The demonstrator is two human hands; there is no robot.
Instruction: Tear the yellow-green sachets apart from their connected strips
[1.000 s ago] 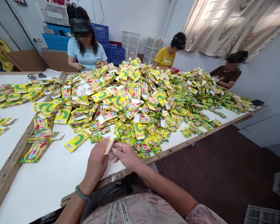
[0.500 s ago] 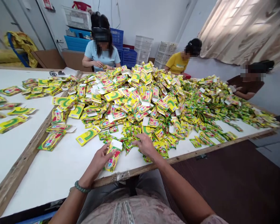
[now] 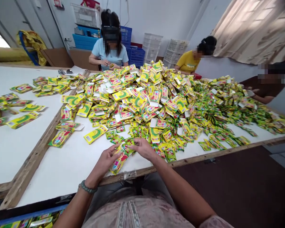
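My left hand [image 3: 106,162] is closed around a small yellow printed carton [image 3: 120,163], tilted just above the table's near edge. My right hand [image 3: 144,149] pinches a small green-and-yellow sachet [image 3: 128,147] at the carton's upper end; whether the sachet is partly inside, I cannot tell. Just beyond my hands lie loose sachets [image 3: 142,130]. Behind them rises a big heap of yellow cartons [image 3: 123,95], several with white flaps open. One carton [image 3: 95,134] rests alone to the left of my hands.
A wooden strip [image 3: 35,152] divides the white table [image 3: 40,177], with more cartons [image 3: 22,120] on its left side. More sachets [image 3: 216,107] spread to the right. A tray of cartons [image 3: 35,220] sits low at left. Three people work across the table.
My right hand has come from the loose sachets to the carton's upper end, now with a sachet in its fingers. The white flap is now mostly hidden. The view has shifted slightly.
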